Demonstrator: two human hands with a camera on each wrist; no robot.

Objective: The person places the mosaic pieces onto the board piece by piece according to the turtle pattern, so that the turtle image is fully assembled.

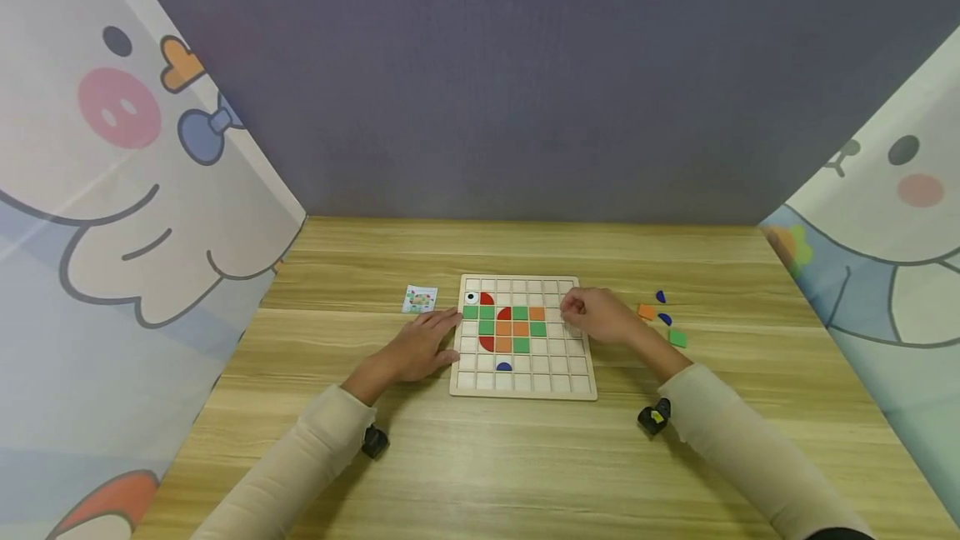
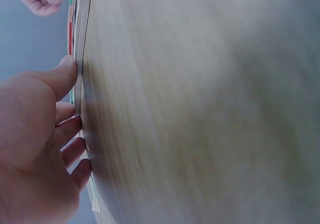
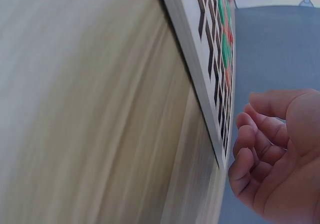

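A square wooden grid board (image 1: pixel 551 361) lies on the table with flat green, orange and red pieces set in its cells. An eye piece (image 1: pixel 471 297) sits near its upper left corner, and a blue half-round piece (image 1: pixel 504 367) lies lower down. My left hand (image 1: pixel 422 346) rests along the board's left edge, thumb and fingers spread and touching the rim. Above the right edge hovers my right hand (image 1: pixel 597 314), its fingers loosely curled. In the right wrist view no piece shows between the thumb and fingers of that hand (image 3: pixel 280 149).
Right of the board lie loose pieces: two blue half-rounds (image 1: pixel 661 297), an orange square (image 1: pixel 646 312) and a green square (image 1: pixel 677 338). A small printed picture card (image 1: pixel 420 299) lies to the left. A grey wall (image 1: pixel 525 107) rises behind the table.
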